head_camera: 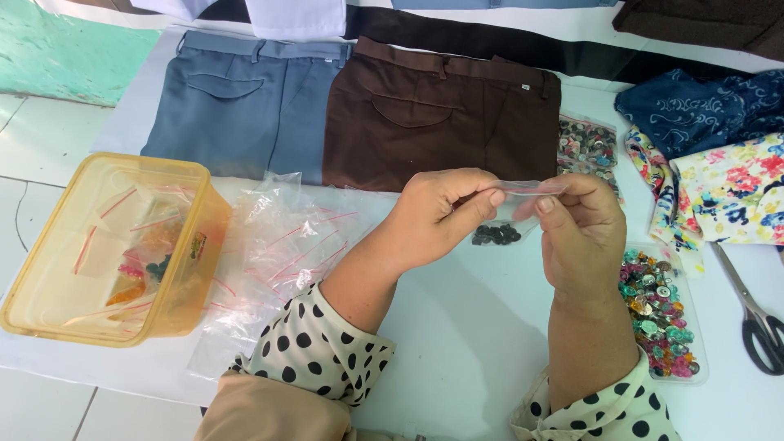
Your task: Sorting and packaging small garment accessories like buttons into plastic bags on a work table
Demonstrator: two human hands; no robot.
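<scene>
Small clear zip bag [510, 214] of dark buttons [496, 235]: held above the tabletop [457, 327] centre, left hand [437, 216] and right hand [580, 237] each with grip pinched on its top edge. Yellow plastic tub [114, 245] at left edge; scissors [755, 314] at right edge.

Tailoring or garment workshop: folded trousers [441, 114] laid on white worktable [457, 327], bags of assorted buttons [657, 314], printed fabric pieces [727, 192], scissors [755, 314], tub of zip bags [114, 245]
</scene>
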